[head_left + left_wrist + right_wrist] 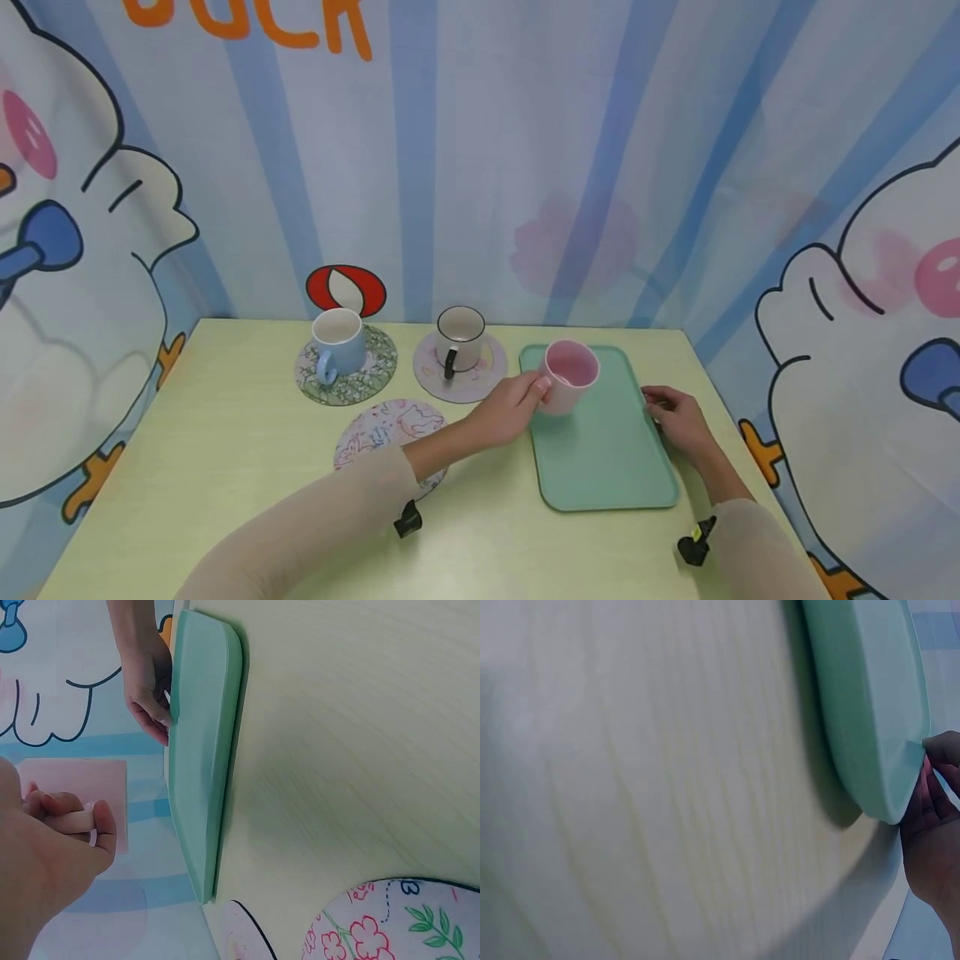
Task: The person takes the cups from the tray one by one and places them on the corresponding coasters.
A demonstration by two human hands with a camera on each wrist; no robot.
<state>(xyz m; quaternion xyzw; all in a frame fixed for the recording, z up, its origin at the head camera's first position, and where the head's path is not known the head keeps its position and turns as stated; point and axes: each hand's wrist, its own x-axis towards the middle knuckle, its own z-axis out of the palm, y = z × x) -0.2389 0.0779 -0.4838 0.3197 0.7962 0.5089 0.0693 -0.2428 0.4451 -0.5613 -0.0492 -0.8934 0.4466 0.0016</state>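
Note:
My left hand grips a pink mug by its handle, and the mug is upright over the upper part of a green tray. Fingers curl round the handle in the left wrist view, where the mug appears raised beside the tray. At the tray's right edge, my right hand pinches the rim. The right wrist view has its thumb over the rim and the fingers against the outside, partly hidden.
A blue and white mug stands on a green patterned round mat. Behind my left arm, a white mug with a black handle sits on a pinkish round mat. A third round mat lies partly under my left forearm.

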